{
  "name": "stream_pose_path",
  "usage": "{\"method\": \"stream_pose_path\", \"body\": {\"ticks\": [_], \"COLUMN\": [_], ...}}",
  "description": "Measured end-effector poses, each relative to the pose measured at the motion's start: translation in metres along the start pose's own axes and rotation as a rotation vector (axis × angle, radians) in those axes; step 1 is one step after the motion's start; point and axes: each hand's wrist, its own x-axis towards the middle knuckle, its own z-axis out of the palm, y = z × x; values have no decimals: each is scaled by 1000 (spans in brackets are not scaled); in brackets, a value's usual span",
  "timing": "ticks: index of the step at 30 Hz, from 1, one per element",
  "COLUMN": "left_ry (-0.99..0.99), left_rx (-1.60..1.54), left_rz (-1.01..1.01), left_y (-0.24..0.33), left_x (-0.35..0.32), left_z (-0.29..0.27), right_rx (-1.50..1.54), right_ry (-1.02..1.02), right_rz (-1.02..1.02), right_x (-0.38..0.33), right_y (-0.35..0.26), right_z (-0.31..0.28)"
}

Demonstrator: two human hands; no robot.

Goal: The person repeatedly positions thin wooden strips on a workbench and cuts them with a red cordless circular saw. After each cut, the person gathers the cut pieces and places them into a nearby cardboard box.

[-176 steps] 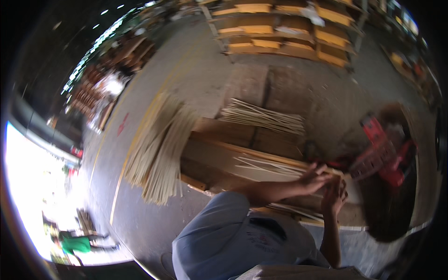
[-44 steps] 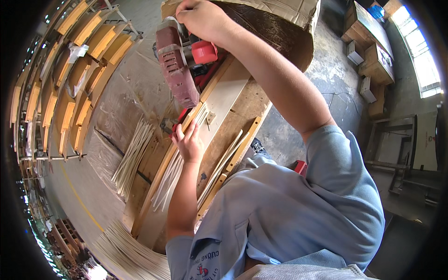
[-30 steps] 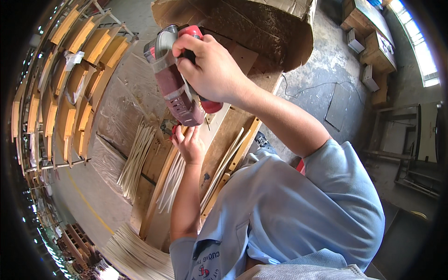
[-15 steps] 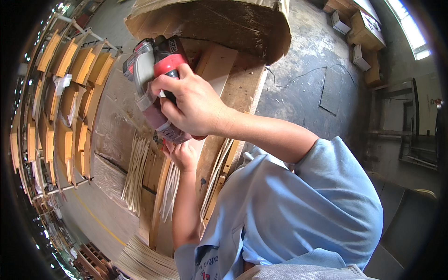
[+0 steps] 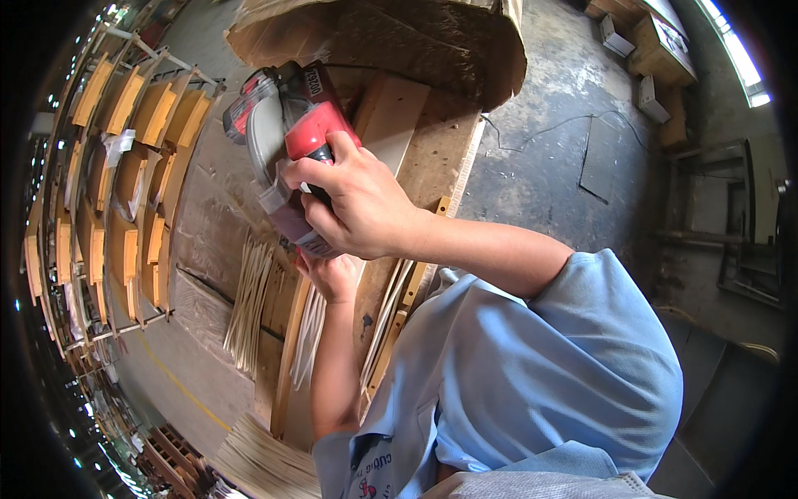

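Note:
My right hand (image 5: 362, 195) is wrapped round the dark handle of a red and grey mitre saw (image 5: 320, 125). The saw's round blade and guard (image 5: 266, 137) face left of the handle. Just below the saw body, my left hand (image 5: 334, 279) is held low with its fingers curled. The saw hides most of those fingertips and whatever they may hold. Pale thin strips (image 5: 309, 328) lie on the bench close by my left forearm. Another bundle of strips (image 5: 248, 308) rests farther left.
A wooden bench (image 5: 445, 137) runs beneath the saw, with a large brown cardboard hood (image 5: 382, 37) behind it. On the left stands a rack (image 5: 137, 187) of curved wooden pieces. A stack of long pale strips (image 5: 266, 457) sits at the lower left. A dark cable (image 5: 557, 137) crosses the floor.
The saw's handle and my right hand have shifted slightly right and nearer to me. My left hand stays under the saw. The whole view has moved a little.

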Motion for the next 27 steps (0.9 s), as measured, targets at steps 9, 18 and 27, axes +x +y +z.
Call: {"method": "stream_pose_path", "body": {"ticks": [9,18,27], "left_ry": [105,83,91], "left_rx": [-53,-116,-294], "left_rz": [4,-88,-181], "left_y": [12,7,14], "left_x": [13,5,8], "left_z": [-8,-4,3], "right_rx": [1,-15,-17], "right_ry": [20,21,32], "right_rz": [5,-8,5], "right_x": [-6,-10,-16], "right_y": [-1,-1,5], "right_z": [-2,0,-1]}}
